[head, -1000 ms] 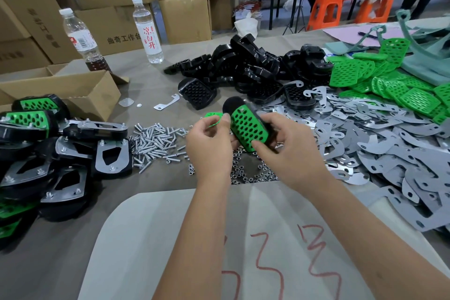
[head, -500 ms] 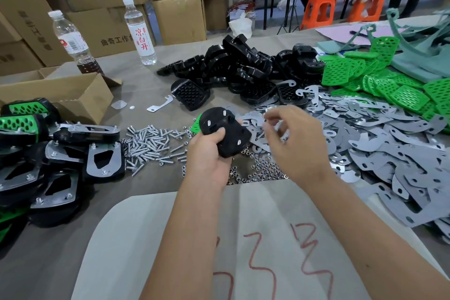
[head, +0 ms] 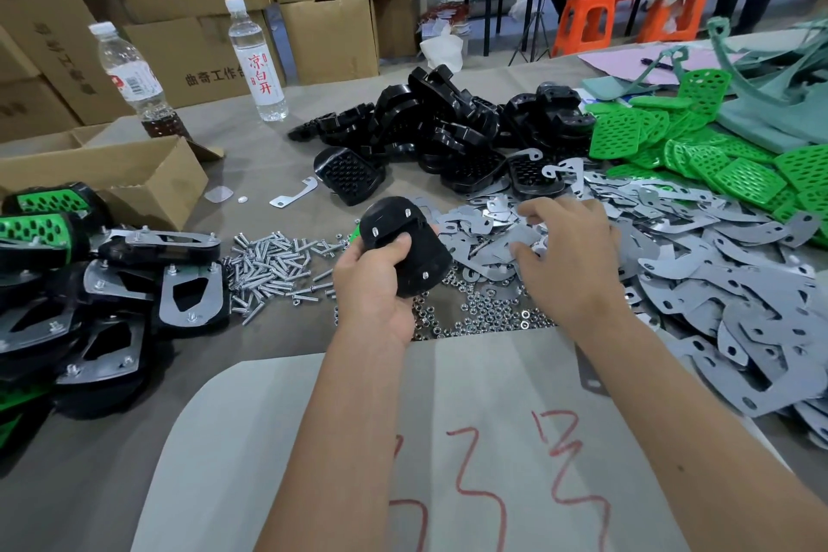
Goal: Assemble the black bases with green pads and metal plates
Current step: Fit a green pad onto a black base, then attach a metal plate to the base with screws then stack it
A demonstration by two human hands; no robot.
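- One rigid black plastic base point(head: 405, 253), underside up, sits gripped in the left hand point(head: 374, 287).
- Right hand point(head: 567, 258), fingers curled, rummages thin grey metal plates point(head: 717, 282); whether it pinches one, I cannot tell.
- Plates look stiff, slippery; take one by its edge.

Black base point(head: 405, 253) held underside up beside metal plates point(head: 672, 273).

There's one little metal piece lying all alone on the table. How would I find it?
Start at the clear water bottle with red writing, standing before the cardboard boxes. Come toward the heap of black bases; just left of the nearest base lies a small metal bracket. Unlike the big heap of metal plates on the right, it lies alone on bare table.
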